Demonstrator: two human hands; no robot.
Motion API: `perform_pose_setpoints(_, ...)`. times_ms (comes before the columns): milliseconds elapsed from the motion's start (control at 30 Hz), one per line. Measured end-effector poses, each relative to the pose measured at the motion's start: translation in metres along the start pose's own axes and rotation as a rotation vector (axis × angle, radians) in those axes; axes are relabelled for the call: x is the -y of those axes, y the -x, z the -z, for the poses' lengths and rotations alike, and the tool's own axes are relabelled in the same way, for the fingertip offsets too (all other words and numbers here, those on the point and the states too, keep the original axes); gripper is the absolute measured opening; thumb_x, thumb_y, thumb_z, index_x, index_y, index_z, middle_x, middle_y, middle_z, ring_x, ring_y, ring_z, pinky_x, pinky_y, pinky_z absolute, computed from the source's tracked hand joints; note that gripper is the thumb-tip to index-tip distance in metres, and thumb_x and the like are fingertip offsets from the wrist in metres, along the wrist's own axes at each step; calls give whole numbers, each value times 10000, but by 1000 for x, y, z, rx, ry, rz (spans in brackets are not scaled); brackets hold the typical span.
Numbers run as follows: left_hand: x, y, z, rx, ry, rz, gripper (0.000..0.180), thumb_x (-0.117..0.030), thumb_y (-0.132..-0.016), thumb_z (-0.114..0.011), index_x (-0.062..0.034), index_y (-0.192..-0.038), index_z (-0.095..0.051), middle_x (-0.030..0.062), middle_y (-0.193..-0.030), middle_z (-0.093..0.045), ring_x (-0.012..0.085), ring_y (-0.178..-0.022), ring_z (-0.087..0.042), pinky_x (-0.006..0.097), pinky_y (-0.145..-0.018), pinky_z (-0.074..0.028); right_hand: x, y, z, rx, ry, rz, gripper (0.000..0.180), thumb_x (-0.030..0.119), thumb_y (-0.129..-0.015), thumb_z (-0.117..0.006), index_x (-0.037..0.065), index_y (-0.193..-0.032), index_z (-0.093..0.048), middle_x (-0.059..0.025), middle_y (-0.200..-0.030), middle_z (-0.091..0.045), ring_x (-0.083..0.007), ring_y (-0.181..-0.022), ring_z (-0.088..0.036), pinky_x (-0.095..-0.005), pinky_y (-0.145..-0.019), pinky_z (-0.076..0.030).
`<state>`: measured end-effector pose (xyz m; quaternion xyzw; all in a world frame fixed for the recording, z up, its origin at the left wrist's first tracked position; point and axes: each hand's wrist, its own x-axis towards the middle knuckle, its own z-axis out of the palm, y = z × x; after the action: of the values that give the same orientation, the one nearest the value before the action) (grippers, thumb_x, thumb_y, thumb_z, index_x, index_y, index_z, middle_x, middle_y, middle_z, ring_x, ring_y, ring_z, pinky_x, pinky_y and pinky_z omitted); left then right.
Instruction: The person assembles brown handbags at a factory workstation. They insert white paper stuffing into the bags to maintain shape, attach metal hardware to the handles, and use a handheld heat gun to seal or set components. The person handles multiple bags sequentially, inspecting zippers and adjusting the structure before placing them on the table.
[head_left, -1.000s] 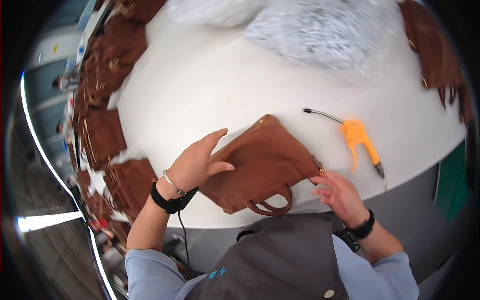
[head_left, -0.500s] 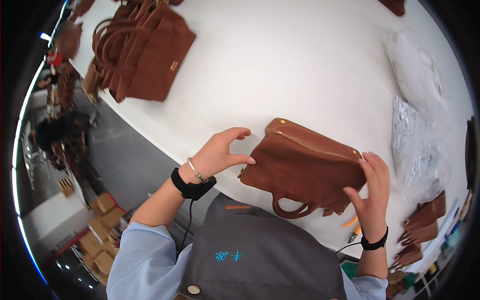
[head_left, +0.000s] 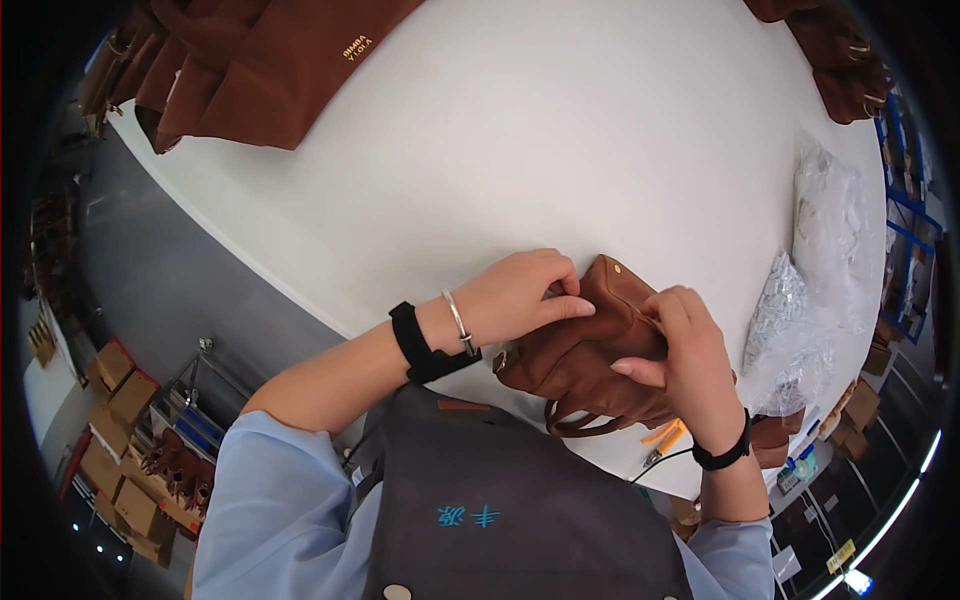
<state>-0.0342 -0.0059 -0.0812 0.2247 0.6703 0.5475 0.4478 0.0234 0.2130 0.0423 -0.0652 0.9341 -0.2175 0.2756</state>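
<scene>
A brown handbag (head_left: 590, 345) lies at the table's near edge, its flat base with a gold stud turned away from me and its handles toward my apron. My left hand (head_left: 525, 300) is closed at the bag's left side, thumb against the leather near the base corner; a small dark patch shows between its fingers, too small to name. On the right, my right hand (head_left: 690, 350) grips the bag, fingers curled at the base edge and thumb on the body. That hand covers the bag's right part.
Orange-handled pliers (head_left: 663, 440) lie right of the handles. Large brown handbags (head_left: 270, 75) stand at the far left of the white table (head_left: 480, 170), more brown bags (head_left: 845, 75) at the far right. Clear plastic packaging (head_left: 800, 330) lies along the right side.
Both hands have come closer together and closed on the bag. Its leather is now bunched between them. My view has shifted, bringing the far-right bags further in.
</scene>
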Motion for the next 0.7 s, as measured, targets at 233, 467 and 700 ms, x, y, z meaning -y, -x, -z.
perform_pose_setpoints(233, 1, 25, 31, 222, -28, 275, 369, -317, -1019, -547, 6, -849, -604, 91, -714, -666, 192, -638, -674, 316, -604, -527, 3, -18, 4, 44, 131, 13, 572, 475, -732, -768, 10, -965, -531, -160, -885, -560, -340, -838, -572, -415, -728, -486)
perform_pose_setpoints(467, 32, 107, -17, 99, 762, 634, 198, -160, -1030, -523, -42, -1185, -485, 148, -1143, -636, 227, -1060, -654, 354, -948, -527, -3, -17, -2, 93, 204, 103, 427, 412, -808, -719, 27, -841, -537, -113, -813, -568, -309, -787, -585, -407, -682, -495)
perform_pose_setpoints(700, 41, 121, -51, -16, 1674, 364, 235, -128, -1017, -540, -149, -1246, -489, 160, -1363, -517, 283, -1318, -482, 434, -1157, -351, -13, -14, 3, 12, 331, 99, 443, 448, -848, -668, 21, -846, -551, -118, -792, -571, -300, -759, -592, -401, -659, -497)
